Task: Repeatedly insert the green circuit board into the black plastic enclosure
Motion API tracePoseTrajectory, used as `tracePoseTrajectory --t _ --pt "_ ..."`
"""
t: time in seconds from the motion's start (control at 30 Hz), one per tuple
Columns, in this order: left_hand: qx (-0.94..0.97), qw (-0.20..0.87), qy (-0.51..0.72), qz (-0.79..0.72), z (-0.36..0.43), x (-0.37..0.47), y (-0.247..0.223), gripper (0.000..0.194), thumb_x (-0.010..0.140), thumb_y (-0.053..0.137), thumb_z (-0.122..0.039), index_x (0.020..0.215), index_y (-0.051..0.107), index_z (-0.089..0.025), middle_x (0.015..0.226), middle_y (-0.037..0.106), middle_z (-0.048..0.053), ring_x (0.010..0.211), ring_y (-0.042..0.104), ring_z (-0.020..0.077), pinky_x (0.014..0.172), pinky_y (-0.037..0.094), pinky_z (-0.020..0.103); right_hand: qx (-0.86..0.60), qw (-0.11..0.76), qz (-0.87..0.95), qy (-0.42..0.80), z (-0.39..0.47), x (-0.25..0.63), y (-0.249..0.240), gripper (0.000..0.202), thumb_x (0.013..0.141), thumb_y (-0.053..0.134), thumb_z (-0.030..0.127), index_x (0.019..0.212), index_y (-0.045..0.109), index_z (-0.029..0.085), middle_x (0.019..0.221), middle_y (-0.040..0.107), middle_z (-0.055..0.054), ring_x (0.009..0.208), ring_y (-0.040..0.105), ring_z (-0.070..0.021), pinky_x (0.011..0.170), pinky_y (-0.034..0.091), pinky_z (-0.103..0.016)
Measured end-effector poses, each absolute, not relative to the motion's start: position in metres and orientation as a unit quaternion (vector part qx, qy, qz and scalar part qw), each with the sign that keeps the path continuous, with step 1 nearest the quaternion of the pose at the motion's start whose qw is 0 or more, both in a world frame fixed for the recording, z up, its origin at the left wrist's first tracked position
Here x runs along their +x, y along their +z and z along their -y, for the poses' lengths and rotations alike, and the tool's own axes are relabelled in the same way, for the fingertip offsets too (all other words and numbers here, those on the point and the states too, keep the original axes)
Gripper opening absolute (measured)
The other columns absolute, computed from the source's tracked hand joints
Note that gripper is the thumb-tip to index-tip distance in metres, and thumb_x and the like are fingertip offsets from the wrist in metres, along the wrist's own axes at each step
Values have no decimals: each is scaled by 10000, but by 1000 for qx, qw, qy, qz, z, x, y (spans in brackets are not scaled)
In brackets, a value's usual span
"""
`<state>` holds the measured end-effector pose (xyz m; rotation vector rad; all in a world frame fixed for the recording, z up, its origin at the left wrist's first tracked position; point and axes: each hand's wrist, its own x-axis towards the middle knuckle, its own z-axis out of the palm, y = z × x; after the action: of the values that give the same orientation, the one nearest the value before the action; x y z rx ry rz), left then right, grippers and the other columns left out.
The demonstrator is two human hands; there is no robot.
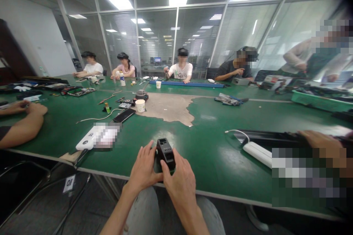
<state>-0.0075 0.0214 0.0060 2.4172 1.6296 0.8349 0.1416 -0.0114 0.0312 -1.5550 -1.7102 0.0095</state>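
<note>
Near the table's front edge, a small black plastic box [166, 151] with rectangular openings and a row of small marks on its upper face sits between my hands. My left hand [143, 165] is curled against its left side, fingers pointing forward and thumb at the near end. On the other side my right hand [180, 176] grips the box, with the thumb on its near edge and the fingers along the right. The underside of the box is hidden, and what it is I cannot make out.
Left of my hands lie a white power bank [87, 140] with a cable and a black phone [124, 115]. Beyond them stands a paper cup [140, 105]. Grey gloves [230, 99] lie at the right. Several people sit around the green table [209, 147]; a neighbour's hand [320, 141] reaches in at right.
</note>
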Motion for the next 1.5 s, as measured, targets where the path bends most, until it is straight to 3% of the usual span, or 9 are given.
tracePoseTrajectory --t 0.13,0.27,0.43,0.57,0.73,0.87,1.0,1.33,1.5 --pt "798 49 268 -537 -21 -8 3 995 711 663 -392 1507 137 -111 1579 212 210 1471 199 328 1189 179 574 -626 367 688 -2 14 142 25 492 865 590 293 1313 515 106 1188 653 -143 1063 599 -288 916 481 -402" --pt "808 55 269 -521 -20 -9 5 1104 705 664 -405 1530 -16 -129 1591 186 199 1472 190 332 1185 171 581 -632 345 694 8 19 144 22 449 872 564 268 1301 520 143 1196 650 -123 1054 605 -271 896 478 -387" --pt "813 65 256 -518 -19 -10 8 1099 686 685 -402 1536 30 -163 1569 264 176 1450 246 329 1186 153 584 -636 331 697 19 20 146 27 468 865 598 326 1294 525 152 1199 651 -114 1051 605 -269 895 473 -374" --pt "808 63 264 -522 -18 -10 6 1105 691 659 -331 1536 -31 -153 1575 245 179 1444 256 324 1185 159 577 -648 316 692 20 17 145 29 591 832 642 394 1324 497 101 1146 669 -131 1023 610 -290 860 478 -381" --pt "804 63 273 -524 -20 -9 6 1079 731 645 -390 1537 -35 -161 1563 276 174 1441 268 317 1184 161 581 -654 321 684 31 13 143 36 395 853 597 354 1198 588 162 960 699 -86 894 641 -266 772 477 -355" --pt "804 72 275 -522 -22 -9 6 1180 690 698 -566 1539 -25 -181 1557 288 180 1433 285 339 1180 164 595 -643 384 662 33 6 150 50 452 846 583 408 1226 580 164 1027 694 -101 930 642 -265 815 479 -363" --pt "797 83 275 -532 -22 -9 4 1362 587 719 -723 1531 -86 -159 1584 193 218 1448 243 375 1169 170 617 -654 421 629 12 -3 169 52 498 845 563 458 1242 575 158 1042 690 -114 915 645 -260 823 482 -367" --pt "786 92 282 -542 -21 -6 9 1398 606 717 -725 1508 -177 -140 1561 241 243 1447 253 368 1170 179 605 -704 366 607 43 -11 198 10 479 856 556 433 1235 581 141 1005 686 -132 914 634 -286 815 480 -389" --pt "790 91 285 -535 -20 -6 8 1419 596 719 -730 1500 -203 -141 1564 225 249 1450 236 380 1160 173 626 -669 411 619 -6 -13 197 -3 647 842 583 475 1333 488 63 1210 625 -192 1093 554 -321 930 450 -437"
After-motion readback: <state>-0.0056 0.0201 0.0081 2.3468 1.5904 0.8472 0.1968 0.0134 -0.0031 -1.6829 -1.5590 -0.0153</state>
